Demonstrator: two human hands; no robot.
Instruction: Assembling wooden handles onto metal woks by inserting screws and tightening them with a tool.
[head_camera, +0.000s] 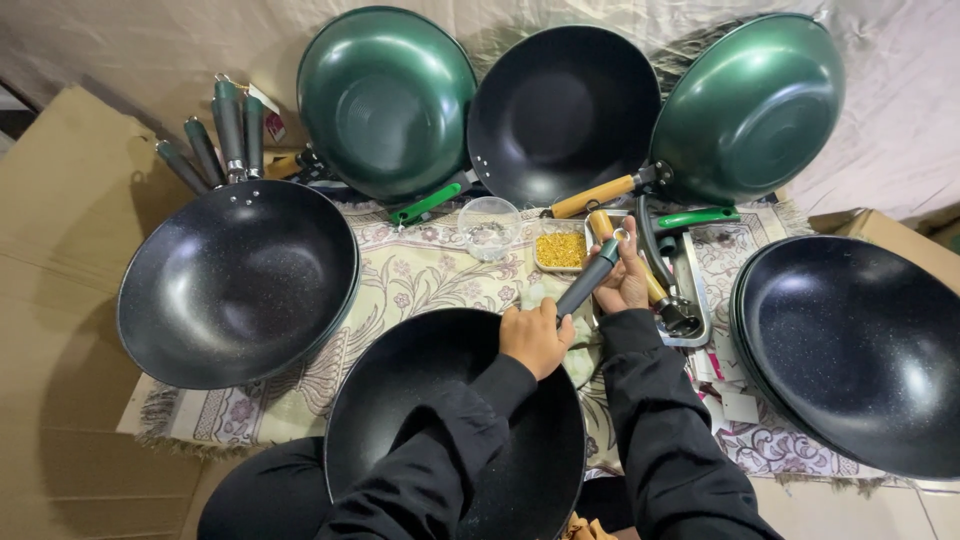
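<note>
1. A dark grey pan handle (588, 280) is clasped by the left hand (535, 338) at its lower end, where it meets the rim of a black wok (440, 400) lying directly below that grip.
2. The upper end of the handle is pinched by the fingers of the right hand (625, 280), so the right grip is clenched on the same handle, just above and to the right of the left grip.
3. A small tray of yellow screws (561, 250) is seen just above the two hands, with a clear plastic cup (489, 226) to its left.
4. A metal tray (695, 300) with tools is found just right of the right grip.
5. A patterned cloth (400, 280) is spread beneath everything.
6. Further woks are arranged around the grips: a black stack (235, 285) to the left, another black stack (860, 350) to the right, and green woks (385, 100) propped up beyond.
</note>
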